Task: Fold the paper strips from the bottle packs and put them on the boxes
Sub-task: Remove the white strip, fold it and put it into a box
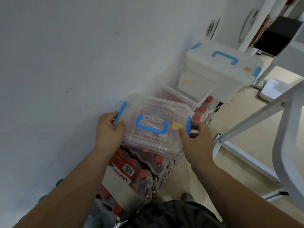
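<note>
Both hands grip a clear box [154, 122]: left hand [109, 130] curled round its blue latch, right hand [196, 137] pinching the opposite one. Bottle packs [139, 170] beneath are half hidden.

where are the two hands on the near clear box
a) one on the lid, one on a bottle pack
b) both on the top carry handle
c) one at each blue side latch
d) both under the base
c: the left hand and right hand grip opposite sides of the clear box, at its blue side latches; the top handle is untouched.
</note>
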Action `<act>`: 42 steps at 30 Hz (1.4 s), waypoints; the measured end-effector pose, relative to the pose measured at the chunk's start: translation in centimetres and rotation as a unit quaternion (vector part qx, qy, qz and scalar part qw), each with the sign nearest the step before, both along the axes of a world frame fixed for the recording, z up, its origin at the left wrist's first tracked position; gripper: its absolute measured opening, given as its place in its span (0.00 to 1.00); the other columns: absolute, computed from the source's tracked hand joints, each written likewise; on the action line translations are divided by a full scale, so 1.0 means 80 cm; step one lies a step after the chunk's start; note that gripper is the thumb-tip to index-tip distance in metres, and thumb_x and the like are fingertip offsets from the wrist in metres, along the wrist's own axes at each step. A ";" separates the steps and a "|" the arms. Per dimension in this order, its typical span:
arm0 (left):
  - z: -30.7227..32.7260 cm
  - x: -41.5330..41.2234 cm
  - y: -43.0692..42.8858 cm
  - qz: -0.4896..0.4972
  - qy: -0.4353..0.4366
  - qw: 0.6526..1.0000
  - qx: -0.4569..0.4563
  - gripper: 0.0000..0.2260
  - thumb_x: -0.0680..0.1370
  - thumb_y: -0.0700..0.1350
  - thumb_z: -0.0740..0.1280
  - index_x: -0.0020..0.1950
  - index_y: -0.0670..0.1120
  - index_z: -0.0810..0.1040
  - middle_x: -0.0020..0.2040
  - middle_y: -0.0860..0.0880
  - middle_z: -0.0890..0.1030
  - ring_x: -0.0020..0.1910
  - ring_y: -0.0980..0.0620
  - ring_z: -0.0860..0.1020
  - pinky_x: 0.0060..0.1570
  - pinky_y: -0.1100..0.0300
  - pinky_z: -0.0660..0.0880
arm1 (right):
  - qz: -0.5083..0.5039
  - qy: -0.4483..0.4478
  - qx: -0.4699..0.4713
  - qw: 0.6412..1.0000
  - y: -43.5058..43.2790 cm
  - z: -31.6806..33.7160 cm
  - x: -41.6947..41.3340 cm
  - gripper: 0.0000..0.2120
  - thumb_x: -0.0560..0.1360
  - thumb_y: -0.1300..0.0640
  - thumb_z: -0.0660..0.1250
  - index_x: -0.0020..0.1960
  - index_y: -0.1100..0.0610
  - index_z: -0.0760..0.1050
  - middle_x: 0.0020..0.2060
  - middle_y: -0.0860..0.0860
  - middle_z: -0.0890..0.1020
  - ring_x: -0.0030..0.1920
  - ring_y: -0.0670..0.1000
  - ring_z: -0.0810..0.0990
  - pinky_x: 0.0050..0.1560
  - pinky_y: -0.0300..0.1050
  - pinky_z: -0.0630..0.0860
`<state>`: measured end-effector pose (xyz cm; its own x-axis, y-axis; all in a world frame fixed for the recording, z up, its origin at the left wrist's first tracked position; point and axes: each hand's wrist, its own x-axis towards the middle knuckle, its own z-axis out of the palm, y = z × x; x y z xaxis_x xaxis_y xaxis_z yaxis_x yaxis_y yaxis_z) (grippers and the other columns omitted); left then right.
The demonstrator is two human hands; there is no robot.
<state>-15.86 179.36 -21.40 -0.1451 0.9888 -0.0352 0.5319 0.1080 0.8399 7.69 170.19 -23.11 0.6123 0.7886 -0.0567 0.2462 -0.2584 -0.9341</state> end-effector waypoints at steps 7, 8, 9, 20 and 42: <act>0.016 0.010 0.051 -0.103 0.142 0.984 0.024 0.20 0.81 0.41 0.64 0.73 0.42 0.71 0.71 0.42 0.73 0.68 0.44 0.72 0.69 0.58 0.64 | 0.011 0.023 -0.009 1.000 -0.012 0.002 -0.027 0.26 0.76 0.47 0.72 0.70 0.53 0.68 0.63 0.48 0.70 0.58 0.51 0.78 0.56 0.51 0.83; 0.018 0.014 0.055 -0.104 0.150 0.983 0.022 0.20 0.82 0.41 0.63 0.74 0.42 0.70 0.72 0.41 0.73 0.69 0.43 0.72 0.71 0.56 0.64 | 0.019 0.027 -0.013 0.999 -0.014 0.003 -0.028 0.27 0.77 0.48 0.72 0.71 0.53 0.67 0.64 0.49 0.69 0.60 0.51 0.78 0.58 0.50 0.82; 0.019 0.018 0.057 -0.101 0.154 0.983 0.020 0.20 0.82 0.41 0.63 0.74 0.42 0.69 0.73 0.42 0.72 0.70 0.43 0.71 0.71 0.55 0.64 | 0.026 0.028 -0.017 0.999 -0.014 0.005 -0.028 0.28 0.77 0.48 0.72 0.72 0.53 0.67 0.65 0.49 0.69 0.61 0.51 0.77 0.59 0.50 0.81; 0.026 -0.005 -0.020 -0.008 0.199 0.974 0.104 0.18 0.79 0.43 0.67 0.69 0.45 0.76 0.71 0.42 0.73 0.71 0.43 0.69 0.73 0.56 0.60 | 0.197 -0.228 0.066 0.951 0.003 0.052 -0.011 0.27 0.74 0.46 0.71 0.70 0.50 0.70 0.73 0.52 0.66 0.75 0.53 0.62 0.73 0.50 0.59; -0.032 -0.076 -0.218 0.185 0.207 0.956 -0.097 0.23 0.76 0.54 0.70 0.70 0.53 0.72 0.64 0.47 0.77 0.64 0.45 0.73 0.64 0.52 0.71 | 0.644 -0.330 -0.044 0.688 0.040 -0.003 -0.189 0.26 0.75 0.44 0.69 0.71 0.49 0.72 0.69 0.51 0.73 0.70 0.59 0.66 0.71 0.55 0.67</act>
